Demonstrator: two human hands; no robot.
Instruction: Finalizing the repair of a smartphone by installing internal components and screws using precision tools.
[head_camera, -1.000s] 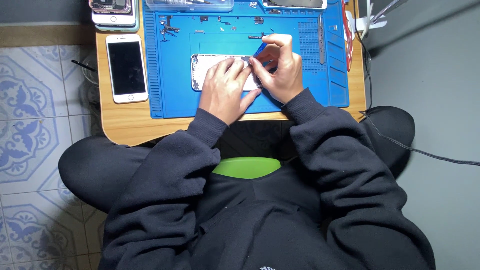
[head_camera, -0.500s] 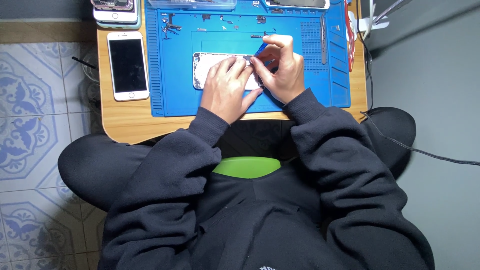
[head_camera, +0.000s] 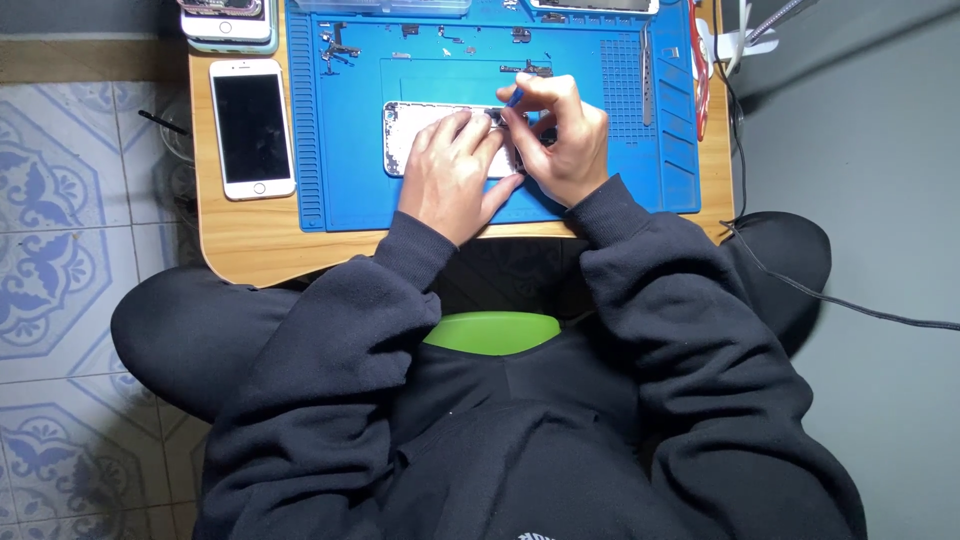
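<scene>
1. I see my left hand (head_camera: 452, 170) lying palm-down on the opened phone (head_camera: 420, 135), fingers spread a little and pressing on its near half; it holds the phone down rather than gripping it.
2. My right hand (head_camera: 563, 140) is curled tight, thumb and fingers pinched round a thin blue-handled tool (head_camera: 513, 97). The tool's tip is hidden behind my fingers, so I cannot tell just where it touches.
3. The opened phone lies flat in the middle of the blue work mat (head_camera: 340, 150), long side running left to right, its pale inside showing to the left of my left hand. Both hands meet over its right end.
4. The mat covers most of the small wooden table (head_camera: 250, 240).
5. A white phone with a dark screen (head_camera: 252, 127) lies on the bare wood just left of the mat, well apart from my hands.
6. Small loose parts (head_camera: 340, 42) are scattered along the far edge of the mat.
7. A pair of metal tweezers (head_camera: 646, 75) lies on the mat's ribbed right side, near my right hand but not touching it.
</scene>
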